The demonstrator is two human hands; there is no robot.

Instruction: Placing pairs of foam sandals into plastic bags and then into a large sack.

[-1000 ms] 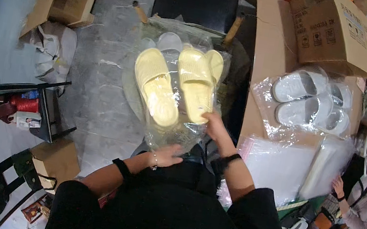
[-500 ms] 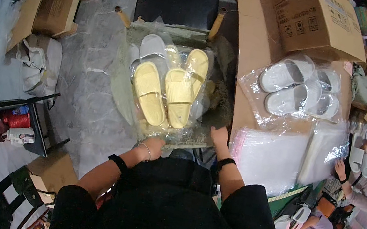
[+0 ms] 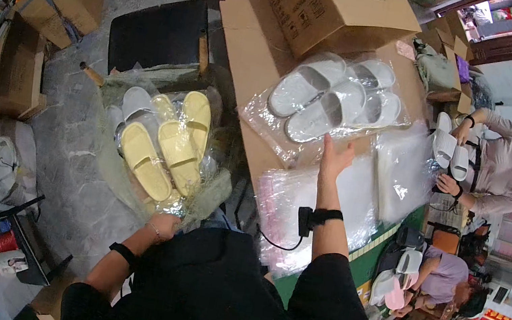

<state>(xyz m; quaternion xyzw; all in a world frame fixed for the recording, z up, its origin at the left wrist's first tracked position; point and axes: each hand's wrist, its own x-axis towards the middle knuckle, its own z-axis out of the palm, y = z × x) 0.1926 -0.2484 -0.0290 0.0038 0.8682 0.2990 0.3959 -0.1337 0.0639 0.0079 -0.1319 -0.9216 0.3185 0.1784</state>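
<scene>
Glare on the clear film blurs the outlines of the yellow slippers [image 3: 144, 162], which lie in a wide-mouthed sack [image 3: 100, 170] and partly cover the grey slippers [image 3: 136, 101] beneath. How deep the sack goes is hidden. The upper edge cuts off the cardboard box [image 3: 344, 11] behind the bagged white slippers [image 3: 297, 88], and the right forearm covers part of the stacked clear bags [image 3: 360, 192] on the worktop [image 3: 309, 291]. The left hand [image 3: 164, 225] is at the sack's near rim, its fingertips lost among shiny film; whether it grips anything, I cannot tell. The right hand [image 3: 337, 158] is open and empty, thumb spread from the fingers, just beside the white slippers' bag; contact with the film is unclear.
</scene>
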